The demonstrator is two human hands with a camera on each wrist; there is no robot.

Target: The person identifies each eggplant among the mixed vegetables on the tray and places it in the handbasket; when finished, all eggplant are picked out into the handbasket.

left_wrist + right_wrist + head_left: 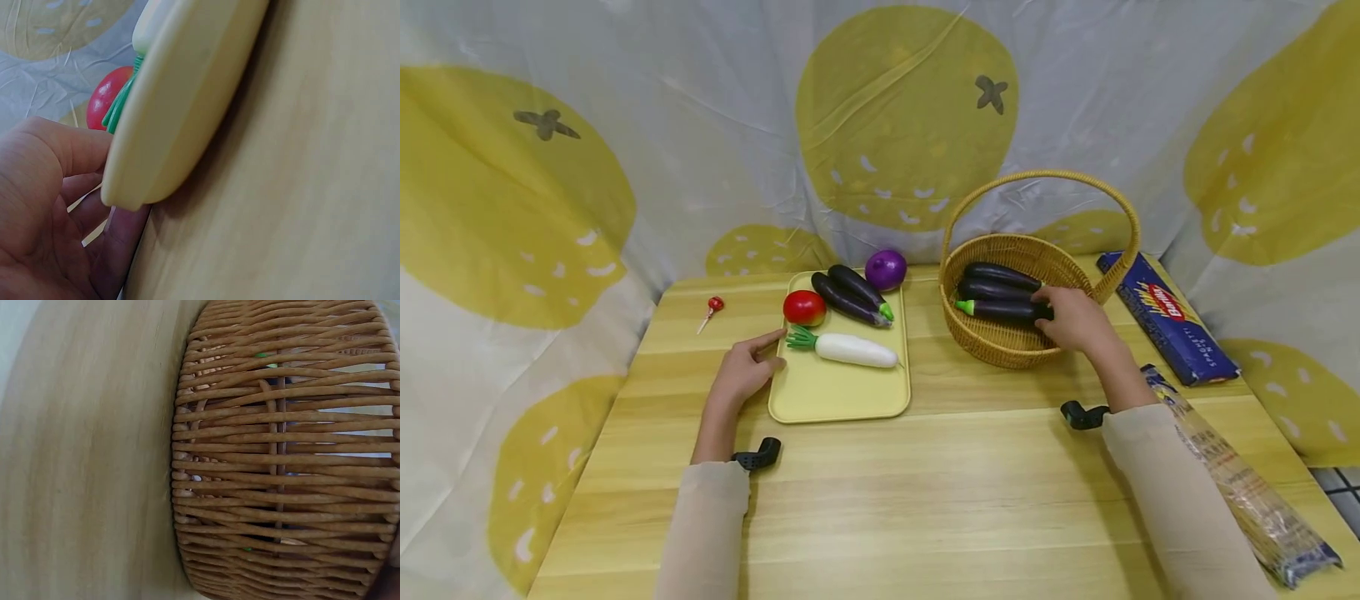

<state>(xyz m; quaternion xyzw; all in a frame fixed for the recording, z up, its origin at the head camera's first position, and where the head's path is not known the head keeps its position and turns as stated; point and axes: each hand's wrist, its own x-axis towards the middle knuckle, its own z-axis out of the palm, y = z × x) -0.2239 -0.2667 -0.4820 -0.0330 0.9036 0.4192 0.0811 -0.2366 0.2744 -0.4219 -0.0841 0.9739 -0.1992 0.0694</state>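
Observation:
My left hand holds the left rim of a pale yellow tray, thumb over the edge and the other fingers at its outer side in the left wrist view. On the tray lie a white radish with green leaves, a red round fruit, two eggplants side by side and a purple onion at the back corner. My right hand reaches into the wicker basket and grips the right end of the green-stemmed front eggplant. Two more eggplants lie behind it. The right wrist view shows mostly basket weave.
The basket's tall arched handle rises above my right hand. Right of it lie a blue spaghetti box and a clear packet of spaghetti, which my right sleeve partly overlaps. A red lollipop lies left of the tray. A patterned cloth hangs behind.

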